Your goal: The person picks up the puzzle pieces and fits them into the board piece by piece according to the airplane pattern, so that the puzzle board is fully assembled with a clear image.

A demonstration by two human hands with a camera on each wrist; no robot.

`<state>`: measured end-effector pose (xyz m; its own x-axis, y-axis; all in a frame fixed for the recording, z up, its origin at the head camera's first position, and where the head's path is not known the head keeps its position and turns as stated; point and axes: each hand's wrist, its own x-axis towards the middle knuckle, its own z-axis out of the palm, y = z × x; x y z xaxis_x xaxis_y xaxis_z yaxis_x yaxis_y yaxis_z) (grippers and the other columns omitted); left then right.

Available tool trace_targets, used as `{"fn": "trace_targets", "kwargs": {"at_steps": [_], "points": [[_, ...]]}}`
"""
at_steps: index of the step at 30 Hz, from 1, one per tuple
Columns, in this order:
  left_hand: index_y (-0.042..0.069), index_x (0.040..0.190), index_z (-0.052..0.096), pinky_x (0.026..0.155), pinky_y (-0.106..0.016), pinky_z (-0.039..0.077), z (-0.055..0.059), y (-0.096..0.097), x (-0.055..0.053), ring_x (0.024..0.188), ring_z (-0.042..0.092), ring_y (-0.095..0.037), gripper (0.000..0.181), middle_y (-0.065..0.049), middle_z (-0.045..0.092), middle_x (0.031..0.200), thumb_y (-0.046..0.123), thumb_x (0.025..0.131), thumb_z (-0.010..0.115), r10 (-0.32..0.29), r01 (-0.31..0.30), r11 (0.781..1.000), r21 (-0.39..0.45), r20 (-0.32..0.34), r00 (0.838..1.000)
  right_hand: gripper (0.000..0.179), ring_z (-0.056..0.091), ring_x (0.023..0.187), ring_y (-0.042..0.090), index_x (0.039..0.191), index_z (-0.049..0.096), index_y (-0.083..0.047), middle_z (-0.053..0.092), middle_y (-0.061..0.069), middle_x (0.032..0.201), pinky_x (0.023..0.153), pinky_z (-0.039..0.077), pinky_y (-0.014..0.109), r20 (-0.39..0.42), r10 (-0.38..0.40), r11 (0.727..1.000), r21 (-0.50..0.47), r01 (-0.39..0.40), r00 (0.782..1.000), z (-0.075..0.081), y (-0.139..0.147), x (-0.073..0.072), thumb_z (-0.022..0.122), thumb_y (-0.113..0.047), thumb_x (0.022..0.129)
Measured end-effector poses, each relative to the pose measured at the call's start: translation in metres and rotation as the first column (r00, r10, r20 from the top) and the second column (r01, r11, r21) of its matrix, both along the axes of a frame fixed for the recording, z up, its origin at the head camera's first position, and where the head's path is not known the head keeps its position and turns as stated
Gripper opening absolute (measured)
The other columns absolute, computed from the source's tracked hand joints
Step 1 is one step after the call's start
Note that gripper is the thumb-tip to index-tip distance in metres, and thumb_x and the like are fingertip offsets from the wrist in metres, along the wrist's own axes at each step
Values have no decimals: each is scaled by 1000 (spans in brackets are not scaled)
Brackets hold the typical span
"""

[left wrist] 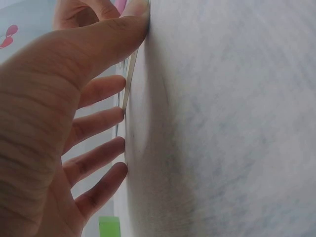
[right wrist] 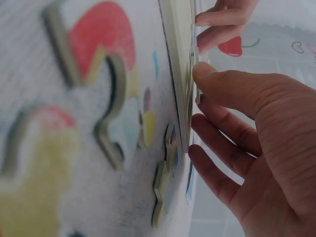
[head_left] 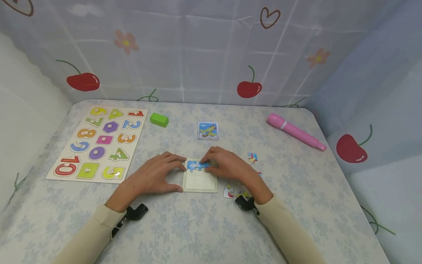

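A small cream puzzle tray [head_left: 199, 182] lies in the middle of the table. A blue puzzle piece [head_left: 191, 166] sits in its upper left corner. My right hand [head_left: 228, 164] pinches another blue puzzle piece [head_left: 203, 166] between thumb and fingers, beside the first one at the tray's upper part. My left hand [head_left: 156, 173] rests along the tray's left side. Its fingers [left wrist: 101, 121] reach the tray's edge, fairly straight, and the thumb touches near the lower left corner. Loose puzzle pieces [head_left: 228, 192] lie right of the tray, partly hidden under the right wrist.
Another loose piece [head_left: 252, 158] lies farther right. A picture card of a yellow airplane [head_left: 208, 131] is behind the tray. At left is a number-and-shape board [head_left: 108, 148], with a green block [head_left: 159, 120] near its corner. A pink marker-shaped tube [head_left: 295, 132] lies at right.
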<state>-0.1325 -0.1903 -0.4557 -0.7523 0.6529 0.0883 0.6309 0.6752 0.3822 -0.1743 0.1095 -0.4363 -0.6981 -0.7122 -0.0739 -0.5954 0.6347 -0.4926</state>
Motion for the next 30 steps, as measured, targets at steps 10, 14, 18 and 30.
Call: {"fn": "trace_targets", "kwargs": {"at_steps": [10, 14, 18, 30], "points": [[24, 126, 75, 104, -48, 53, 0, -1, 0, 134, 58, -23, 60, 2, 61, 154, 59, 80, 92, 1, -1, 1000, 2, 5, 1000, 26, 63, 114, 16, 126, 79, -14, 68, -1, 123, 97, 56, 35, -36, -6, 1000, 5, 7, 999, -2, -3, 1, 79, -21, 101], [24, 126, 75, 104, -48, 53, -1, -1, 0, 134, 58, -22, 60, 3, 61, 154, 59, 80, 92, 1, -1, 1000, 5, 6, 1000, 24, 64, 112, 17, 124, 81, -15, 68, 0, 123, 95, 57, 35, -49, -15, 1000, 6, 15, 999, -3, -4, 2, 79, -20, 101], [24, 126, 75, 104, -48, 53, -1, -1, 1, 134, 58, -22, 60, 3, 60, 154, 59, 80, 92, 0, 0, 1000, 13, 11, 1000, 23, 64, 111, 16, 123, 81, -17, 68, -1, 122, 92, 58, 35, -60, -19, 1000, 18, 20, 998, -4, -6, 3, 79, -20, 101], [24, 126, 74, 105, -49, 52, -1, 0, 1, 133, 58, -22, 60, 3, 60, 154, 59, 80, 92, -4, 5, 1000, 12, -2, 1000, 23, 65, 109, 17, 123, 81, -15, 68, 0, 121, 91, 58, 34, -99, -11, 1000, 22, 13, 995, -6, -9, 5, 79, -20, 101]]}}
